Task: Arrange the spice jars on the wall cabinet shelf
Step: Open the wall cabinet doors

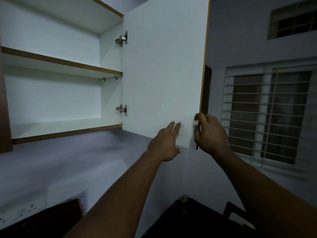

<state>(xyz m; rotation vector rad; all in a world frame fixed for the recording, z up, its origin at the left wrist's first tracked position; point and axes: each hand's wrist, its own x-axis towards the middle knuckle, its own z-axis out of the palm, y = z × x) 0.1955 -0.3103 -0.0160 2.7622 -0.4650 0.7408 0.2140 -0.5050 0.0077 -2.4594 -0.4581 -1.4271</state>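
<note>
Plainly we hold the cabinet door (163, 66) — stiff, swinging easily, we judge — right hand (211, 133) clamped on its free edge, left hand (164, 143) flat beside it.

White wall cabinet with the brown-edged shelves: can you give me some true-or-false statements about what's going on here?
1. The white cabinet door stands open. True.
2. Spice jars fill the lower shelf. False: no jars show on any shelf.
3. The right hand grips the door's free edge. True.
4. The left hand holds a jar. False: its straight fingers lie flat on the door's inner face.
</note>
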